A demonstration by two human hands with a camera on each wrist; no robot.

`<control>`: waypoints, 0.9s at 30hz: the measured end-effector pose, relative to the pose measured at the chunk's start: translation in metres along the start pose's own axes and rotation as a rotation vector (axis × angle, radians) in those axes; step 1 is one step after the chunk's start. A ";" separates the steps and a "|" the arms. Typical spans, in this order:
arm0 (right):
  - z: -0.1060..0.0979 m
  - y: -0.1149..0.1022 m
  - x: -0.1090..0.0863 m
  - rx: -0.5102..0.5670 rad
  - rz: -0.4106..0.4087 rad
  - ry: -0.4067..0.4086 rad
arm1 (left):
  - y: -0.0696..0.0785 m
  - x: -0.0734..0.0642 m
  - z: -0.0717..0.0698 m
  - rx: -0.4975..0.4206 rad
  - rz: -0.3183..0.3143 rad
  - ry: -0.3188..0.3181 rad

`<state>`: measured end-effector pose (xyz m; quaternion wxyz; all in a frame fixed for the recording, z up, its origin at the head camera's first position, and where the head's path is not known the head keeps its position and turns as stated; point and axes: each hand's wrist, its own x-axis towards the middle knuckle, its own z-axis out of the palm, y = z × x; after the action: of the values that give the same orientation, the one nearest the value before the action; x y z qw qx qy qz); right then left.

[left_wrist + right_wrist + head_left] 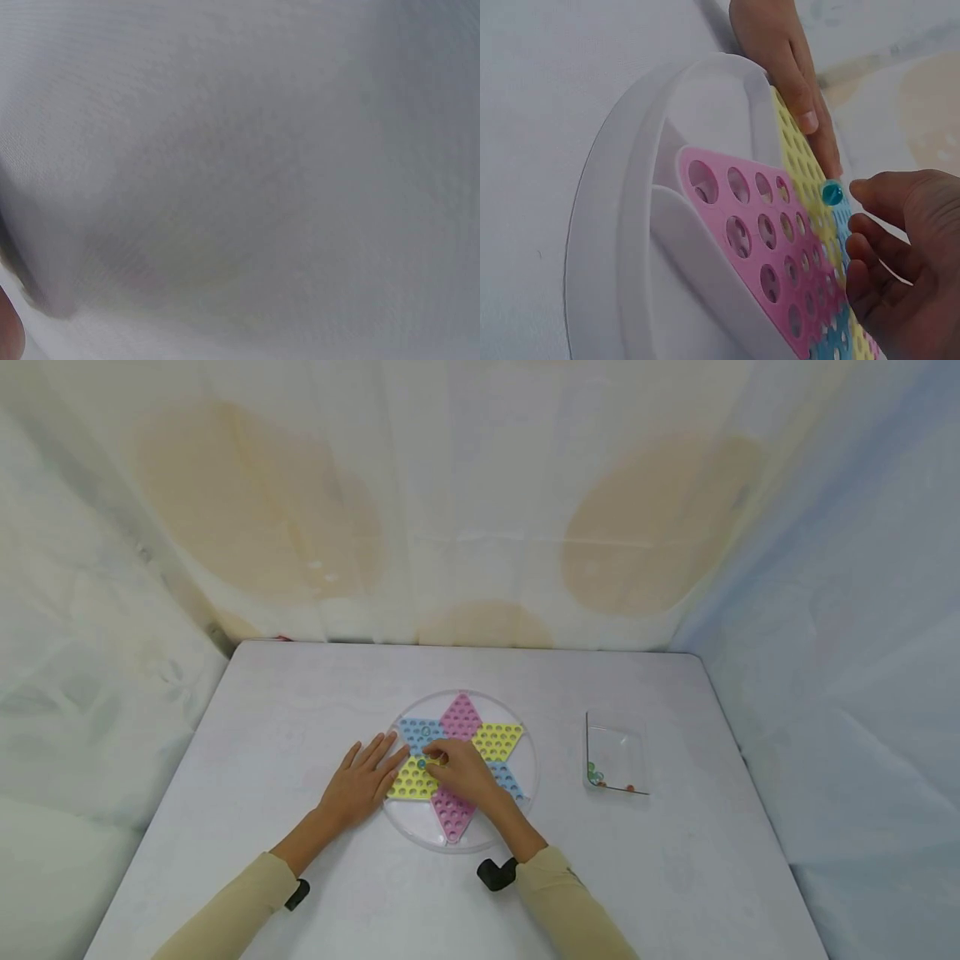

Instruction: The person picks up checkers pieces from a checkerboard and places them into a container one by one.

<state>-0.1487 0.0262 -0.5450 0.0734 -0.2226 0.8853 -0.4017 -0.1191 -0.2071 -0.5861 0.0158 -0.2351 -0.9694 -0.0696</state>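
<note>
A round Chinese checkers board (491, 837) with a pink, yellow and blue star of holes lies on the table. My left hand (358, 787) rests on its left edge, fingers spread and straight. Over the board's middle is my right hand (467, 770), thumb and fingers loosely bent. Just off the thumb tip, a teal marble (832, 193) sits on the yellow part, with a small gap showing in the right wrist view. Another clear marble (426, 732) lies in the blue section. The left wrist view shows mostly blurred white cloth.
A clear square tray (617, 745) stands to the right of the board, with several green and orange marbles (592, 772) in its near left corner and along its front. White patterned curtains (472, 527) enclose the table (300, 693) at the back and sides.
</note>
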 end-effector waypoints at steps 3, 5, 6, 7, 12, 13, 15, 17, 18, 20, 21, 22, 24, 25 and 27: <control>0.003 -0.001 0.002 -0.017 0.009 -0.001 | 0.000 0.000 -0.001 0.002 -0.006 -0.015; 0.005 -0.001 0.002 -0.035 0.025 -0.006 | 0.000 -0.001 -0.001 0.005 -0.009 -0.023; 0.005 -0.001 0.003 -0.045 0.031 -0.011 | 0.000 -0.001 -0.001 0.009 -0.008 -0.022; 0.006 -0.002 0.003 -0.057 0.038 -0.017 | 0.000 -0.001 -0.002 0.012 -0.007 -0.021; 0.009 -0.003 0.005 -0.132 0.043 -0.037 | 0.000 -0.001 -0.003 0.014 0.001 0.003; 0.010 -0.003 0.006 -0.146 0.039 -0.037 | 0.000 -0.001 -0.003 0.015 0.003 0.006; 0.011 -0.003 0.007 -0.169 0.035 -0.040 | 0.000 -0.001 -0.002 0.019 0.007 0.009; 0.013 -0.002 0.007 -0.183 0.030 -0.038 | 0.000 -0.001 -0.002 0.025 0.009 0.011; 0.013 -0.002 0.008 -0.187 0.028 -0.037 | -0.001 -0.001 -0.001 0.026 0.011 0.012; 0.014 -0.001 0.008 -0.193 0.026 -0.034 | -0.001 -0.001 -0.001 0.024 0.012 0.018; 0.015 -0.001 0.008 -0.195 0.023 -0.032 | -0.001 -0.001 -0.001 0.024 0.014 0.022; 0.015 0.000 0.009 -0.194 0.023 -0.030 | -0.001 -0.001 -0.001 0.024 0.016 0.027; 0.015 0.000 0.009 -0.187 0.025 -0.029 | -0.001 -0.001 0.000 0.030 0.022 0.039; 0.015 0.000 0.008 -0.178 0.027 -0.028 | -0.001 -0.001 0.000 0.034 0.025 0.044; 0.014 0.000 0.008 -0.163 0.031 -0.026 | -0.001 -0.001 0.000 0.040 0.030 0.052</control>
<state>-0.1514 0.0129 -0.5534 0.0729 -0.2193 0.9174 -0.3239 -0.1189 -0.2088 -0.5866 0.0469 -0.2471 -0.9662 -0.0559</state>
